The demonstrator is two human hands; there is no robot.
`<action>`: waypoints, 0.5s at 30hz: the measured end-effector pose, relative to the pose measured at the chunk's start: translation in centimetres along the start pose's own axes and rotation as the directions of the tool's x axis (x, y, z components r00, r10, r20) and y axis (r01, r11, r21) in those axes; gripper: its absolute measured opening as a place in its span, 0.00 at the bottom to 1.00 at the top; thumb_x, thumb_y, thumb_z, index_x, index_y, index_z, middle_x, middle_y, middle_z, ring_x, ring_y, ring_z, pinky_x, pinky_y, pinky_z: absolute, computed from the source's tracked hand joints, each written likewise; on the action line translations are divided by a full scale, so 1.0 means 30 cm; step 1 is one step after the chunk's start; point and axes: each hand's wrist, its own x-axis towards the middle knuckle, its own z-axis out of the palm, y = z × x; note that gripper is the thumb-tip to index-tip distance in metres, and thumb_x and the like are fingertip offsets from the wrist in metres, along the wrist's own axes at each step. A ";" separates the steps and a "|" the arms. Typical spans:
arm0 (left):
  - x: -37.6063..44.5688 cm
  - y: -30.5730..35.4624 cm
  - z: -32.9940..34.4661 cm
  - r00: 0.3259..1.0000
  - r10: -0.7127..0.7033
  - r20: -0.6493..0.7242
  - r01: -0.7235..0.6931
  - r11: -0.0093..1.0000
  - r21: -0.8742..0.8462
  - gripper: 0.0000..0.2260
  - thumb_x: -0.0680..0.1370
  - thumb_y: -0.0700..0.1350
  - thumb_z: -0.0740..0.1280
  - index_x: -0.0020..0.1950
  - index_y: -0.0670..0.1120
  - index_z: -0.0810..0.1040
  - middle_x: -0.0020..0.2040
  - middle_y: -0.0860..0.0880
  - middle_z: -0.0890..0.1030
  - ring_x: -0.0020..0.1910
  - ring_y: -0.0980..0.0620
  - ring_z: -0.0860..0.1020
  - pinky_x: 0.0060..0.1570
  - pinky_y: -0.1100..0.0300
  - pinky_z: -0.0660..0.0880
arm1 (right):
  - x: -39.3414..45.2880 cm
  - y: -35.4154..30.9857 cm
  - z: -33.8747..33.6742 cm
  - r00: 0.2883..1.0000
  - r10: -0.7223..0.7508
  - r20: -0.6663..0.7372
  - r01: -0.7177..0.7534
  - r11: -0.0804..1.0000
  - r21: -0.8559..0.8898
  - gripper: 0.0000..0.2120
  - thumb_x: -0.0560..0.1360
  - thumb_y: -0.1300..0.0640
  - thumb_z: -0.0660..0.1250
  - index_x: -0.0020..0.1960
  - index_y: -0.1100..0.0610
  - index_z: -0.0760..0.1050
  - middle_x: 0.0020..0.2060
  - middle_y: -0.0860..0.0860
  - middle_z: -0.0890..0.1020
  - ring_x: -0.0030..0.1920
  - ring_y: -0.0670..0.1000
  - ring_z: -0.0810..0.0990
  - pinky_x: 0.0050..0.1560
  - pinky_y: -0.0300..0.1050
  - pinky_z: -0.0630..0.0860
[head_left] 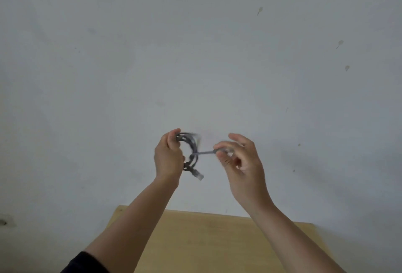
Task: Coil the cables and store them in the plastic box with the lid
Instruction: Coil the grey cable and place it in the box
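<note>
Nearest to me, low on the left, is the dark black sleeve (86,263) on my left arm, and both bare forearms rise from there over the light wooden desk (206,240), whose far edge meets the pale grey-white wall (195,55).

Up in front of that wall, above the desk's far edge, my left hand (168,157) is closed around the thin grey cable coil (191,151); my fingers wrap the left side of the loops, with my thumb at the top of the coil. The loops bulge out to the right of that hand, somewhat blurred. Below the coil, just under my left hand's heel, a clear plastic connector plug (199,176) hangs from the cable's end, pointing down and to the right.

From the right side of the coil a short straight stretch of the same cable runs across to my right hand (241,159). That hand pinches this loose stretch between thumb and fingertips, the remaining fingers loosely curled and spread; the pinch itself is blurred, so I cannot tell exactly which fingers touch the cable. My hands are apart, with the coil between them, well above the desk and touching nothing else.

Farther right, the wall carries a few small brownish marks (339,44).
</note>
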 end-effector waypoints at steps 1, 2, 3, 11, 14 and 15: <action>0.014 -0.014 -0.021 1.000 -0.001 -0.029 0.002 1.000 0.031 0.14 0.81 0.45 0.52 0.55 0.49 0.78 0.41 0.48 0.76 0.24 0.55 0.68 0.28 0.60 0.69 | 0.011 -0.021 -0.014 1.000 0.005 -0.024 -0.003 0.998 0.063 0.02 0.75 0.47 0.65 0.45 0.41 0.76 0.52 0.45 0.78 0.33 0.43 0.73 0.38 0.27 0.68; 0.022 -0.028 -0.041 0.999 -0.017 -0.037 0.018 0.999 0.032 0.14 0.81 0.45 0.53 0.54 0.49 0.78 0.41 0.47 0.75 0.24 0.55 0.68 0.28 0.60 0.69 | 0.025 -0.038 -0.030 0.999 0.022 -0.025 -0.018 0.989 0.148 0.04 0.77 0.50 0.63 0.45 0.46 0.76 0.47 0.45 0.81 0.31 0.44 0.71 0.36 0.29 0.68; 0.025 -0.038 -0.057 1.000 -0.023 -0.011 0.023 1.000 0.014 0.14 0.82 0.45 0.53 0.54 0.48 0.79 0.38 0.48 0.73 0.23 0.56 0.67 0.27 0.61 0.67 | 0.043 -0.047 -0.048 0.999 0.047 -0.011 -0.044 0.974 0.221 0.07 0.78 0.54 0.61 0.44 0.53 0.75 0.42 0.45 0.83 0.29 0.46 0.69 0.33 0.31 0.68; -0.058 0.059 -0.085 0.870 -0.043 0.491 0.190 0.948 -0.255 0.14 0.82 0.46 0.53 0.50 0.45 0.78 0.27 0.55 0.62 0.21 0.59 0.57 0.21 0.68 0.56 | 0.149 0.070 -0.177 0.942 0.321 0.101 -0.326 0.945 0.027 0.12 0.80 0.49 0.57 0.51 0.50 0.79 0.32 0.42 0.74 0.30 0.43 0.68 0.32 0.31 0.65; -0.105 0.105 -0.058 0.785 -0.053 0.617 0.317 0.890 -0.327 0.15 0.82 0.46 0.51 0.49 0.44 0.77 0.25 0.56 0.62 0.19 0.62 0.57 0.19 0.70 0.54 | 0.145 0.091 -0.155 0.871 0.337 0.357 -0.290 0.940 -0.178 0.13 0.80 0.52 0.55 0.59 0.46 0.76 0.55 0.37 0.77 0.55 0.41 0.76 0.56 0.33 0.70; -0.117 0.114 -0.044 0.769 -0.046 0.638 0.335 0.879 -0.341 0.15 0.82 0.46 0.51 0.49 0.44 0.76 0.25 0.55 0.62 0.19 0.62 0.58 0.18 0.71 0.54 | 0.140 0.093 -0.137 0.830 0.331 0.449 -0.257 0.941 -0.219 0.14 0.80 0.51 0.55 0.61 0.45 0.75 0.59 0.38 0.77 0.61 0.41 0.73 0.63 0.37 0.67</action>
